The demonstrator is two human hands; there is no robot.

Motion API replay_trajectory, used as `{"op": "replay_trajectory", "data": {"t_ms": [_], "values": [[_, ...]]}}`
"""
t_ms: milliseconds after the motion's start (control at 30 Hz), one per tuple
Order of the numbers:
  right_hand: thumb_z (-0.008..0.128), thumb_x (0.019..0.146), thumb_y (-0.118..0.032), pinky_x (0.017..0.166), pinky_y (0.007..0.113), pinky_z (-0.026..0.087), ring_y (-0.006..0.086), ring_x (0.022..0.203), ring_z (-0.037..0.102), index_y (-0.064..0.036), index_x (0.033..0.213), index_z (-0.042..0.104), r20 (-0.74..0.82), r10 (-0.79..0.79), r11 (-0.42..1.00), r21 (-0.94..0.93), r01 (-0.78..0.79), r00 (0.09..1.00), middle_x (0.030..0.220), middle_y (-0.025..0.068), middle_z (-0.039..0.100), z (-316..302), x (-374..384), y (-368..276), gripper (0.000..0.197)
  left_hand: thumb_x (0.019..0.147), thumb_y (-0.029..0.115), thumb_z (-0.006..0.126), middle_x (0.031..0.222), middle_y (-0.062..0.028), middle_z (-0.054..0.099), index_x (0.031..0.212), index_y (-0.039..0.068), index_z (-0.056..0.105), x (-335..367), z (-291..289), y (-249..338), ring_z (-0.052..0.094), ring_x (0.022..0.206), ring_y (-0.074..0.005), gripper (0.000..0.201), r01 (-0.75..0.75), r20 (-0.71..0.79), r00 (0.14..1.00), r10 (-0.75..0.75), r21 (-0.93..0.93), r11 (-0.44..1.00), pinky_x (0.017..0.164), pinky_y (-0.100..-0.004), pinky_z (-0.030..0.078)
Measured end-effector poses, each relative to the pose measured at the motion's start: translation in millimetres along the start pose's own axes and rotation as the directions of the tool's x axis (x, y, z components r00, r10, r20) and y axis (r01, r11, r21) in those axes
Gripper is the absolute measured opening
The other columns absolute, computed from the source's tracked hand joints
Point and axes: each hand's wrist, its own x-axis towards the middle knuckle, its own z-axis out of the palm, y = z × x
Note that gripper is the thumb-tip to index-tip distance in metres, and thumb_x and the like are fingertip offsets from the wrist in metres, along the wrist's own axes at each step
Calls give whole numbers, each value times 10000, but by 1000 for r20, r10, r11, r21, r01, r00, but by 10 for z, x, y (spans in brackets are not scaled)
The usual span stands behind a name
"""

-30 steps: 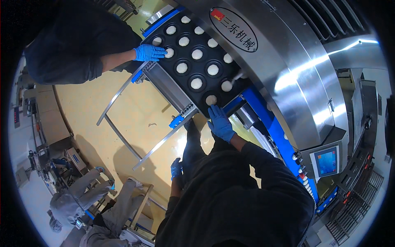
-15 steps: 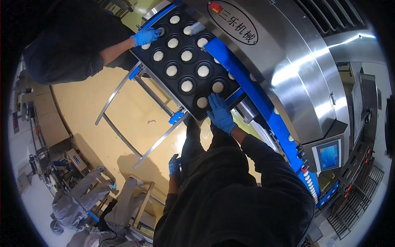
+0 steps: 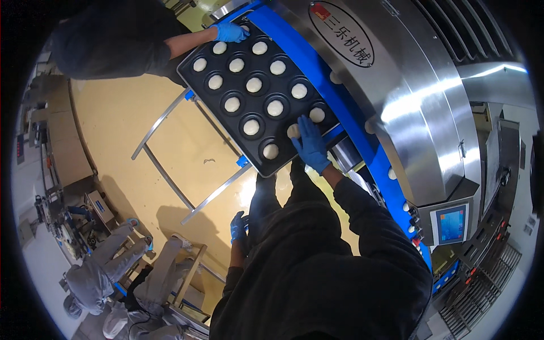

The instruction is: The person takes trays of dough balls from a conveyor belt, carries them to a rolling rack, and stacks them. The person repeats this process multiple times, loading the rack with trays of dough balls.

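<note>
A black baking tray [image 3: 225, 116] with round wells lies at the end of the blue conveyor belt [image 3: 362, 127], a pale dough ball in most wells. My right hand [image 3: 310, 146], blue-gloved, reaches over the tray's near right corner with fingers stretched out. It partly covers one dough ball [image 3: 293, 131]; whether it presses on it I cannot tell. Another dough ball [image 3: 270, 151] sits in the near corner well. My left hand [image 3: 239, 226], also gloved, hangs beside my leg, fingers loosely bent and apart, holding nothing.
A co-worker's gloved hand [image 3: 231, 32] is over the tray's far end. Beneath the tray, a metal frame [image 3: 164, 173] juts out to the left. A steel machine [image 3: 408, 107] with a touch screen [image 3: 451, 223] stands at right. People in grey clothing [image 3: 93, 283] are at lower left.
The tray has shifted left and toward me, showing more wells beside the belt. My right hand has moved slightly right; the co-worker's hand has moved right and farther away. My left hand has barely moved.
</note>
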Motion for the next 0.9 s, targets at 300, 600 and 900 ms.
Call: {"op": "replay_trajectory", "data": {"t_ms": [300,600,900], "values": [[468,895,-400,1084,475,202,334,1332,254,-31,1399,247,124,26,961,-276,10,992,1442,171,268,-122,129,307,663,876,184,491,1025,-151,635,1229,23,483,-58,99,193,610,858,-205,388,127,9,992,-127,-178,976,711,-319,475],[481,880,-403,1078,476,207,311,1337,252,-39,1405,242,229,-179,949,-216,229,957,1456,154,248,83,142,149,683,886,207,482,1004,-157,643,1228,51,502,-149,169,87,609,862,-218,377,85,-44,995,-88,-83,993,732,-331,471],[485,879,-409,1055,478,246,306,1327,271,-35,1404,243,249,-252,939,-172,299,935,1446,161,264,-1,69,-169,689,870,257,504,1025,-133,637,1225,61,505,-94,178,-207,603,888,-212,406,142,-13,988,-156,-348,927,735,-326,455]]}}
